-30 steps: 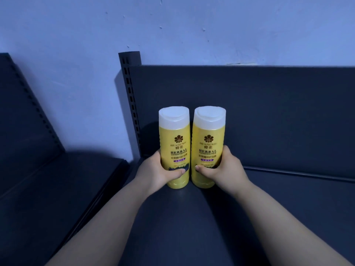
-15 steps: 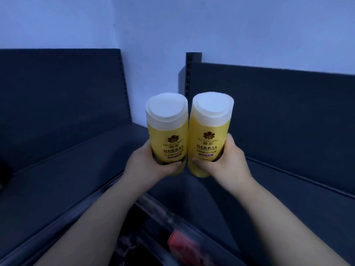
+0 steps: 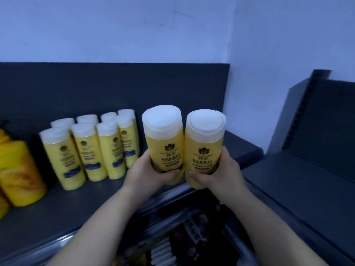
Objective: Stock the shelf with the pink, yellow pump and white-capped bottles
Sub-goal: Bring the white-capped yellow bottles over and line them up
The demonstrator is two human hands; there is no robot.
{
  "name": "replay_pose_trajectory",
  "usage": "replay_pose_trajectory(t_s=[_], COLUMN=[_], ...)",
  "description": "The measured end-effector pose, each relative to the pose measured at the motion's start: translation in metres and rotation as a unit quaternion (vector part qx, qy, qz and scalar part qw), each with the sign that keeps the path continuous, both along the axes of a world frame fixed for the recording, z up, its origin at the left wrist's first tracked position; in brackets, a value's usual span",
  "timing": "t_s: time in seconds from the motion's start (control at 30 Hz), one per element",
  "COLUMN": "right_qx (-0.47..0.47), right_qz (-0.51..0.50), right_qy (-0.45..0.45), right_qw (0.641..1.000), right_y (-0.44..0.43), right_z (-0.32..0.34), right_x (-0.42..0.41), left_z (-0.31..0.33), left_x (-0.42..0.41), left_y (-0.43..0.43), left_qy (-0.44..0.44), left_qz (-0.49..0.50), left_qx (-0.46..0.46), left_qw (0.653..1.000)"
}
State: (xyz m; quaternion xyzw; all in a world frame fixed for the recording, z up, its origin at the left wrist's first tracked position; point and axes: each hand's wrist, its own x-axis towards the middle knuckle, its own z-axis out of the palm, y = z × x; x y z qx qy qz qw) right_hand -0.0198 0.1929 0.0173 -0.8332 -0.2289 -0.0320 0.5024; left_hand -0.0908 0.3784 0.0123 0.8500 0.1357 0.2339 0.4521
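While held side by side at the shelf (image 3: 76,204) front edge, left grip (image 3: 146,173) wraps the left white-capped bottle (image 3: 163,143) and right grip (image 3: 221,175) wraps the right white-capped bottle (image 3: 204,148). Stocked bottles (image 3: 92,150) stand on the shelf at 9 o'clock, with a big yellow bottle (image 3: 17,169) beyond them.

Dim bluish light falls on a pale wall (image 3: 115,29) whose corner (image 3: 231,35) has a dark grey shelf (image 3: 57,208) and back panel (image 3: 134,87) to its left, and a second shelving unit (image 3: 307,189) with a perforated upright (image 3: 305,110) to its right.
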Motion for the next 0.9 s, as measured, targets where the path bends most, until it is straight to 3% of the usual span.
replay_pose_trajectory(t_s=[0.2,0.4,0.9], right_qx=[0.01,0.006,-0.04], right_qz=[0.065,0.1,0.192], right_qy=[0.045,0.072,0.142], right_qw=[0.997,0.992,0.97], right_y=[0.131,0.204,0.258], right_z=[-0.03,-0.044,-0.075], right_x=[-0.053,-0.086,-0.032], left_z=[-0.016,-0.039,-0.083], left_x=[-0.085,-0.136,-0.105], left_y=[0.116,0.173,0.206], left_qy=[0.039,0.055,0.099], left_qz=[0.078,0.122,0.162], left_qx=[0.0,-0.002,-0.102], left_qw=[0.996,0.991,0.977])
